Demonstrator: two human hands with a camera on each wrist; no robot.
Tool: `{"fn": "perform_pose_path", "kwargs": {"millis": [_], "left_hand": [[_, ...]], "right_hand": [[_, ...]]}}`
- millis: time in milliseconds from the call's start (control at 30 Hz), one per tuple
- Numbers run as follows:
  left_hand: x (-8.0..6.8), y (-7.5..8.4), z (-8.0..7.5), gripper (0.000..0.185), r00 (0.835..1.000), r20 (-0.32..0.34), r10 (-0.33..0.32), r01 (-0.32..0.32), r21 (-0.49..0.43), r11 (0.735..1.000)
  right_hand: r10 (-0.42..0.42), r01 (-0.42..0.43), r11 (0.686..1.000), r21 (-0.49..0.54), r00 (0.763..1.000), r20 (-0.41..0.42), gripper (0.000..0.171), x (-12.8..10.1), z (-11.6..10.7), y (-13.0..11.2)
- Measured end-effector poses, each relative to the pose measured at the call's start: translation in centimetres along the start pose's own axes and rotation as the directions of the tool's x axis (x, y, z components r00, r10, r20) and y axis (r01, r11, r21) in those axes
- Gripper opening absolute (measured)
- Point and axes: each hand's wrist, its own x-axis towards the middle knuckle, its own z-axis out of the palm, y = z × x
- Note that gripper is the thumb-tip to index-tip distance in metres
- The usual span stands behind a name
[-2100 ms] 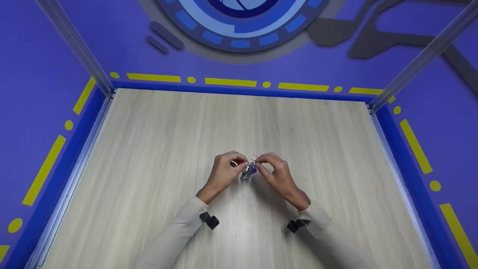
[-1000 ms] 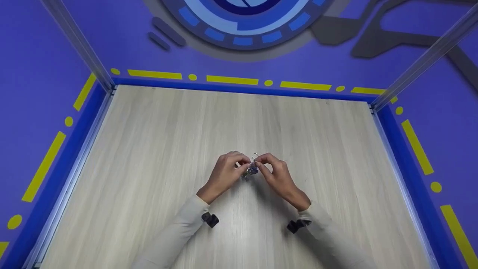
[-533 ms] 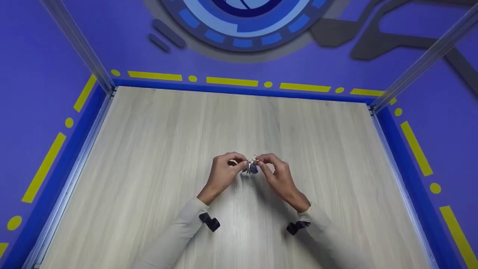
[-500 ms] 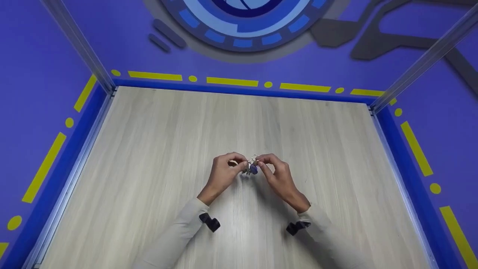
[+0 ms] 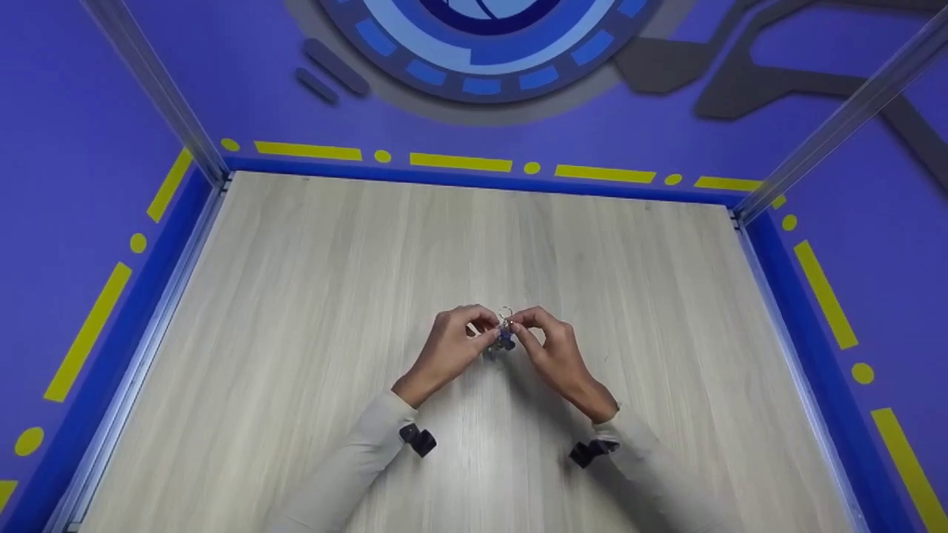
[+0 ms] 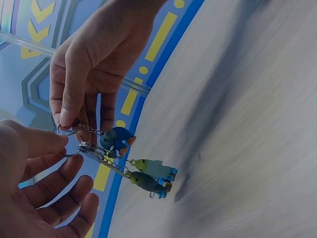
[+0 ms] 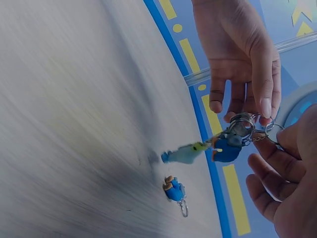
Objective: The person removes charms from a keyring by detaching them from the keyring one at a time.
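Above the middle of the pale wooden bench (image 5: 311, 296), we see two hands meet over a bunch of keyrings (image 5: 504, 337) held clear of the surface. The left hand (image 5: 452, 348) pinches a metal ring (image 6: 74, 148) between thumb and forefinger, its other fingers loosely spread below; the right hand (image 5: 552, 348) pinches a second ring (image 6: 67, 131) just beside it, fingers curled down over the chain. Both grips are closed on the rings alone, so the charms dangle beneath them: a blue round figure (image 6: 116, 140) hangs on a short chain directly under the right fingertips, and two pale green figures (image 6: 151, 176) trail lower, towards the bench. From the right wrist we see one more small blue charm (image 7: 174, 191) with its own ring lying on the bench, apart from the held bunch and below it
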Motion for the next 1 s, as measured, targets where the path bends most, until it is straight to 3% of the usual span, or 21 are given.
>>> {"fn": "perform_pose_path", "kwargs": {"millis": [233,367,700,1000], "left_hand": [[0.1,0.08,-0.04,0.003,0.997,-0.001,0.075,-0.075,0.101,0.992],[0.13,0.24,-0.11,0.005,0.995,-0.009,0.095,-0.093,0.106,0.99],[0.13,-0.07,-0.05,0.006,0.995,-0.058,0.077,-0.078,-0.031,0.996],[-0.01,-0.16,-0.16,0.007,0.997,-0.069,0.015,-0.024,-0.13,0.991]], "right_hand": [[0.009,-0.008,1.0,-0.026,1.0,0.024,0.007,0.03,-0.15,-0.09],[-0.004,0.005,0.999,-0.043,1.0,0.02,0.007,0.03,-0.26,-0.13],[-0.022,0.022,1.0,0.0,1.0,-0.006,0.007,-0.03,-0.42,-0.18],[-0.005,0.005,1.0,0.012,1.0,-0.012,0.006,-0.34,-0.57,-0.01]]}}
